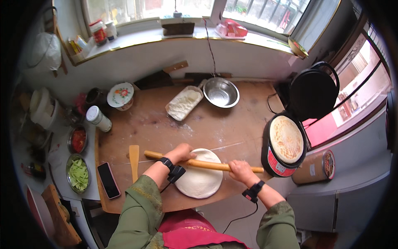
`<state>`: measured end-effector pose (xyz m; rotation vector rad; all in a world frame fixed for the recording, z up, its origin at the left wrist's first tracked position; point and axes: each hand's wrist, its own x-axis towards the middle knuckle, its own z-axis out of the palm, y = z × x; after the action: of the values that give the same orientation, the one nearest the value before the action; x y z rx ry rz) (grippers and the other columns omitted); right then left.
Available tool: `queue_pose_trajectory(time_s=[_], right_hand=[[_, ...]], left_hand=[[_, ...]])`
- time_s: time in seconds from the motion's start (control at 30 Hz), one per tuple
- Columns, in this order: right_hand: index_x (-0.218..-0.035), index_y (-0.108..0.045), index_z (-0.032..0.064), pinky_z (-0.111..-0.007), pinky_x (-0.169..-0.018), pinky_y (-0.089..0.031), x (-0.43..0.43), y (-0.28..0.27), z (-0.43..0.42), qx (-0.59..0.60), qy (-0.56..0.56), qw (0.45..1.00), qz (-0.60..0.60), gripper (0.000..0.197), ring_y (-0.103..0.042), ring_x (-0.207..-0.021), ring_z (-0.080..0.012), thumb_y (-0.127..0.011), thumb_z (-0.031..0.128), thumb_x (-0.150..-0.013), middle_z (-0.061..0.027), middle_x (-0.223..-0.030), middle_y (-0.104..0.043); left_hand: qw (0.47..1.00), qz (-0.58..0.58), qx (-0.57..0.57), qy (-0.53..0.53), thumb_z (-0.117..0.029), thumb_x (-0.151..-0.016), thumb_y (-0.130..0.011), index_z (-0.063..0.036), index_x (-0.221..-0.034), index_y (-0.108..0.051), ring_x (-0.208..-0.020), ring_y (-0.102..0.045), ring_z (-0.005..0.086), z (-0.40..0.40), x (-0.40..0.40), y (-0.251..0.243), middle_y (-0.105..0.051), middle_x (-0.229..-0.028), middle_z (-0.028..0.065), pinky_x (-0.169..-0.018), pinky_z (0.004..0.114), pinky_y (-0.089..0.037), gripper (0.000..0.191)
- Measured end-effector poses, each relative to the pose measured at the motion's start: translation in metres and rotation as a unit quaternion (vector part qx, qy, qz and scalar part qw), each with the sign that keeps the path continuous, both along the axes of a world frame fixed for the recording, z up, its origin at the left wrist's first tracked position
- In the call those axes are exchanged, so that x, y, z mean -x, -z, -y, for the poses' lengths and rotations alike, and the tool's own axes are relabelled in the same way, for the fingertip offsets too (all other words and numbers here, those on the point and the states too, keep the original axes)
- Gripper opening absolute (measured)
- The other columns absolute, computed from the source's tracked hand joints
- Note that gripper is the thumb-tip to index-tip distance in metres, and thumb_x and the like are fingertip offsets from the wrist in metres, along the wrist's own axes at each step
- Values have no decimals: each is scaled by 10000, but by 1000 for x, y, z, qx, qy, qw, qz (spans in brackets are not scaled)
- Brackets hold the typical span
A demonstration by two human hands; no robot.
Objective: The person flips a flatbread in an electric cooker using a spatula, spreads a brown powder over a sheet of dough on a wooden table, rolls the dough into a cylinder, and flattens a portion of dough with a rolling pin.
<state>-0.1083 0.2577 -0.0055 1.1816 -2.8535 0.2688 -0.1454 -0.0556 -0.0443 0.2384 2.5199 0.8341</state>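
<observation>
Across a round sheet of white dough (pixel 199 183) lies a wooden rolling pin (pixel 208 164), its right end tilted slightly towards me. My left hand (pixel 181 152) grips the pin at the dough's upper left edge. Just past the dough's right edge, my right hand (pixel 241 170) is closed around the pin near its right end. The dough rests on a large wooden board (pixel 149 121) near the front edge. A wooden spatula (pixel 134 162) lies left of the pin. To the right, a browned flatbread (pixel 286 139) sits in an electric griddle (pixel 267 155) whose black lid (pixel 314 93) stands raised.
A flour container (pixel 184 103) and a steel bowl (pixel 221 92) stand at the board's back. Along the left are a phone (pixel 108 180), a lidded jar (pixel 99 119), a floral-lidded container (pixel 120 96), a bowl of chopped greens (pixel 78 174) and a bowl of red food (pixel 77 139).
</observation>
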Motion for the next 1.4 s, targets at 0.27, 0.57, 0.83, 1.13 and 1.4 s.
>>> queue_pose_trajectory(time_s=[0.27, 0.57, 0.83, 1.13, 1.4], right_hand=[[-763, -513, 117, -368, -595, -470, -40, -19, -1, 5, -38, 999, 22, 181, -582, -658, -231, -625, 198, -646, -40, -678, -527], [-787, -536, 87, -388, -570, -489, -68, 16, -4, 43, 14, 994, 102, 236, -588, -638, -283, -655, 199, -617, -77, -693, -556], [-815, -555, 85, -384, -620, -493, -89, 17, 2, 37, 78, 986, 140, 271, -596, -678, -282, -693, 230, -632, -83, -729, -570], [-840, -536, 73, -392, -623, -488, -107, 17, 3, 65, 81, 983, 151, 293, -594, -697, -290, -689, 233, -648, -90, -741, -571], [-812, -531, 82, -387, -635, -487, -146, 16, -5, 67, 34, 989, 126, 260, -599, -700, -266, -673, 221, -644, -79, -734, -565]], left_hand=[[998, 47, 31, -15, -255, -815, -623, -45, -922, -682, -749, -643, 273, 88, -26, 2, -658, -837, 190, -674, 353, -493, 243], [950, -275, -15, -149, -167, -773, -636, -30, -1000, -653, -895, -611, 345, 74, 121, 4, -644, -940, 202, -801, 399, -480, 266], [958, -267, 51, -89, -99, -766, -564, -59, -928, -685, -897, -597, 367, 50, 168, 28, -637, -911, 205, -824, 409, -472, 206], [930, -195, -177, -257, -90, -781, -604, -52, -901, -699, -523, -610, 136, 80, 154, -7, -649, -671, 116, -543, 286, -496, 157], [979, 103, -16, 175, -59, -799, -605, -6, -931, -673, -626, -570, 92, 27, -15, -75, -630, -697, 18, -586, 263, -484, 157]])
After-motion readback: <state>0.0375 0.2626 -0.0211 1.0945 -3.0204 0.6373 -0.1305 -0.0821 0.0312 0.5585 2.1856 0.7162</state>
